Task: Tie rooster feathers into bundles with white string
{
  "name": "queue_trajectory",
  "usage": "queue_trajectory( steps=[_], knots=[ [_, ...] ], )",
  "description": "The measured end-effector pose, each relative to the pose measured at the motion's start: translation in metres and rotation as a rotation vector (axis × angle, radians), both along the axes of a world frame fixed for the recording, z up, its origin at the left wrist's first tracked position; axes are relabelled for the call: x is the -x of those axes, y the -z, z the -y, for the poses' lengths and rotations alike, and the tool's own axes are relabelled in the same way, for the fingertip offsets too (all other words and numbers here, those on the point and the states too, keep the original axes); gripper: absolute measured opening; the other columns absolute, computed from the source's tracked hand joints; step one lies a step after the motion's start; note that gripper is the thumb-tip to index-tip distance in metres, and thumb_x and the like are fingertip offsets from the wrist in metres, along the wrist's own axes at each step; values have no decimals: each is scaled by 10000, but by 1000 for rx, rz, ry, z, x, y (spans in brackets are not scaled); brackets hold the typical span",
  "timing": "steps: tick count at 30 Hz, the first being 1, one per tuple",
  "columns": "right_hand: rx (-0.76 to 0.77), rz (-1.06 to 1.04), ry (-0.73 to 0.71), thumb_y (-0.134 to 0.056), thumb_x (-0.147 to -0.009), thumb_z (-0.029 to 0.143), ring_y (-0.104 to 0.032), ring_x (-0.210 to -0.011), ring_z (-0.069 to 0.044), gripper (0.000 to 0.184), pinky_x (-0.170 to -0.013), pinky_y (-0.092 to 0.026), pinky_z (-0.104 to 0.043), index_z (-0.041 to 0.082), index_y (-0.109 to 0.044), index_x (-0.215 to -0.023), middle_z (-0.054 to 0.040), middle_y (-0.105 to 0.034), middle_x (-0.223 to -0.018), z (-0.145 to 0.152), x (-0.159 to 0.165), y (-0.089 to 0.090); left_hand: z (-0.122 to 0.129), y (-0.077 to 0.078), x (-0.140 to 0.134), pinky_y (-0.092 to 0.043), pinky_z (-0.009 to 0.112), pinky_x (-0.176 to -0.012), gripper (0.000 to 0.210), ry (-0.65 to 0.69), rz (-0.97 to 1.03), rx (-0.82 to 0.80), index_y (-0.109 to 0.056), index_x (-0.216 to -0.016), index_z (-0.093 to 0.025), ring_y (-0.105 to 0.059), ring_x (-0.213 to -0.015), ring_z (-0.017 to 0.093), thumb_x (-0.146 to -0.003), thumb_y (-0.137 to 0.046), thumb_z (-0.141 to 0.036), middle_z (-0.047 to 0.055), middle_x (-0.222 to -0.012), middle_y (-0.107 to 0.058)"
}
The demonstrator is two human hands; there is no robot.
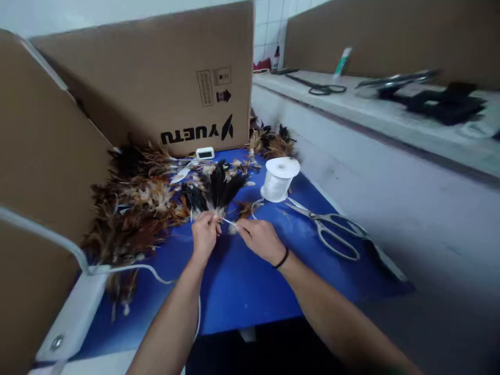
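Big sheet of brown cardboard (148, 78) standing beyond the left hand (205, 233), YUETU printed on it upside down. Just in front of it, past that same hand, there's 1 little white gadget (205, 153) with a dark screen. Way left of the hand: a white base (72, 317). Up past the right hand (260, 239) and off to its right runs a ledge (312, 104) with 1 pair of dark scissors (327, 89), a tilted white-and-green tube (342, 63) and some blurry black stuff (445, 104).
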State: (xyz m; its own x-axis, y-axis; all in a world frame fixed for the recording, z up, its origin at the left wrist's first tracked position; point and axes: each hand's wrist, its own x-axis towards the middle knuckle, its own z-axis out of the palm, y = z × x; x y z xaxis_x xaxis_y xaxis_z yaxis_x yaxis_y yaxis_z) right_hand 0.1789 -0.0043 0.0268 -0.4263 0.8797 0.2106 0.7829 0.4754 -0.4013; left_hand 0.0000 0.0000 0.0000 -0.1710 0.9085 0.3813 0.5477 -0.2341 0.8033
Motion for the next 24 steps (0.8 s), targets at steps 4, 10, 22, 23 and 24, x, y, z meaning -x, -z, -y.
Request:
queue_trajectory(
  steps=[4, 10, 22, 23, 24],
  knots=[
    [11, -22, -24, -421, -935, 314, -646, -767, -155, 255, -654, -365, -241, 234, -664, -929, -23, -717, -823, 2, -2, 0, -2, -5, 3, -429, 209, -460, 301, -70, 23, -1, -640, -662, -155, -494, -407, 81, -868, -467, -291, -26, -521, -537],
    [-20, -94, -18, -434, -930, 325, -632, -752, -147, 257, -651, -365, -238, 241, -677, -927, -16, -714, -832, -1, -11, -3, -2, -7, 3, -413, 220, -433, 275, -105, 84, 2, -631, -674, -154, -487, -392, 83, -858, -476, -287, -12, -574, -558],
    [-421, 294, -254, -480, -908, 195, -529, -775, -170, 196, -628, -316, -290, 157, -642, -805, -68, -625, -805, 5, -5, -58, 3, 1, -1, -395, 233, -620, 287, 22, -422, -132, -574, -608, -162, -506, -646, 128, -821, -417, -51, 28, -670, -527],
    [-422, 353, -290, -487, -902, 179, -524, -774, -172, 182, -615, -308, -289, 151, -641, -811, -76, -624, -813, 2, -2, -68, 4, 0, -1, -394, 232, -625, 286, 42, -475, -128, -589, -645, -160, -511, -666, 131, -821, -402, -35, 34, -698, -536],
    [-414, 407, -323, -487, -900, 167, -522, -772, -171, 175, -599, -298, -285, 146, -643, -823, -84, -626, -825, -1, 1, -78, 5, 0, -1, -392, 230, -628, 288, 57, -518, -120, -601, -685, -157, -517, -680, 132, -825, -388, -25, 39, -728, -547]
  ],
)
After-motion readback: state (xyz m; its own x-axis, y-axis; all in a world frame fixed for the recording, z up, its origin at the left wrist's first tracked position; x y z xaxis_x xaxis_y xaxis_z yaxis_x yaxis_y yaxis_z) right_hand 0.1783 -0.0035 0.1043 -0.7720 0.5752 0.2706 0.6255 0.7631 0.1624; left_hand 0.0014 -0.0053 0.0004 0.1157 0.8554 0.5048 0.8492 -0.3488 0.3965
